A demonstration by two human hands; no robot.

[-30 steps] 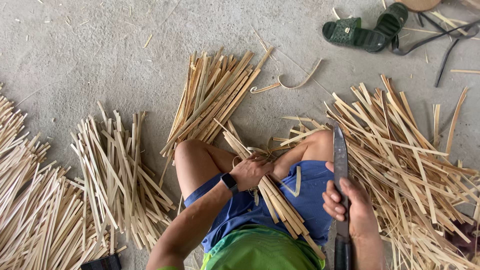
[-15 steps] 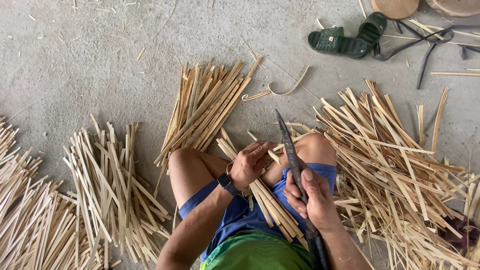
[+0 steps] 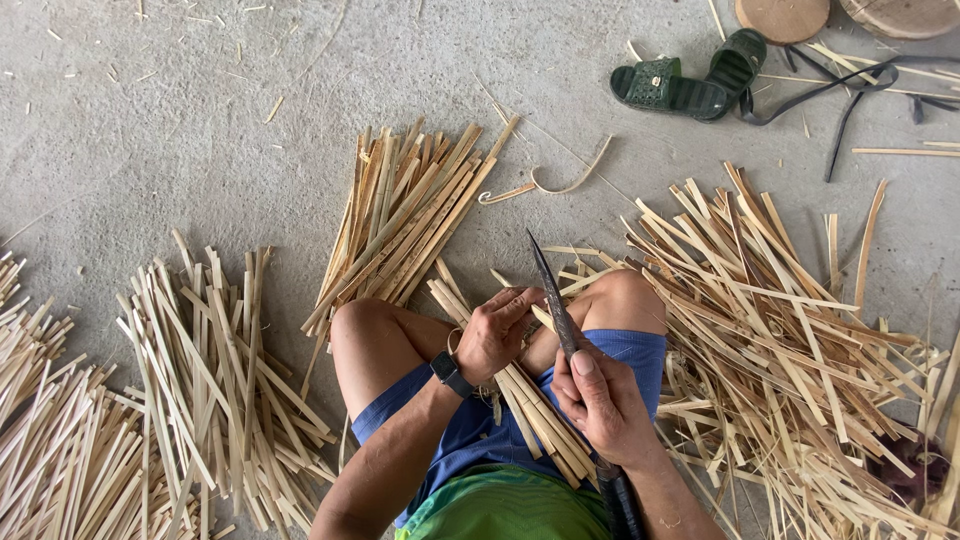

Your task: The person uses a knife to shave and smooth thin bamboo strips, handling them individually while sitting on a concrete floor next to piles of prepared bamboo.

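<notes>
I sit on a concrete floor with my knees up. My left hand (image 3: 497,331), a dark watch on its wrist, grips a bundle of bamboo strips (image 3: 535,415) that lies across my lap between my knees. My right hand (image 3: 603,400) is closed round the handle of a long dark knife (image 3: 552,296). The blade points up and away, its edge against the strips just beside my left fingers. My thumb rests along the back of the blade.
Piles of split bamboo strips surround me: one ahead (image 3: 410,215), a big loose heap on the right (image 3: 790,330), more on the left (image 3: 215,370). Green sandals (image 3: 690,80), a black strap (image 3: 850,85) and round wooden blocks (image 3: 785,15) lie at the top right.
My right hand has swung the knife from beside my right thigh inward to the bundle, the blade now meeting the strips. My left hand has kept hold of the bundle.
</notes>
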